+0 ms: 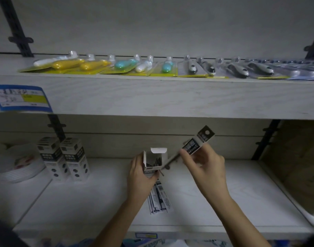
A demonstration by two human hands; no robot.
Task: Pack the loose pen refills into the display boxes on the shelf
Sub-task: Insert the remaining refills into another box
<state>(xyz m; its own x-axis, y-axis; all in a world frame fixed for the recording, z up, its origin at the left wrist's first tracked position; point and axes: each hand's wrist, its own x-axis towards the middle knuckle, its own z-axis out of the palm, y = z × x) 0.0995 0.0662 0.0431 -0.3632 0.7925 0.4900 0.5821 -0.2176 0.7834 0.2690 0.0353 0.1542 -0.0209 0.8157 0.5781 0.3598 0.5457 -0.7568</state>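
Observation:
An open white display box (153, 160) stands on the lower shelf (223, 193), its top flap up, with dark refills inside. My left hand (141, 175) grips the box from its left side. My right hand (204, 164) holds a packaged pen refill (195, 144) tilted, its lower tip at the box's right edge and its black header card up to the right. A small pile of loose packaged refills (159, 200) lies flat on the shelf just below the box, partly hidden by my left wrist.
Two closed display boxes (63, 157) stand at the left of the lower shelf beside a stack of white plates (19, 166). The upper shelf (152, 97) carries several blister-packed items and overhangs the work area. Black shelf brackets stand at both sides.

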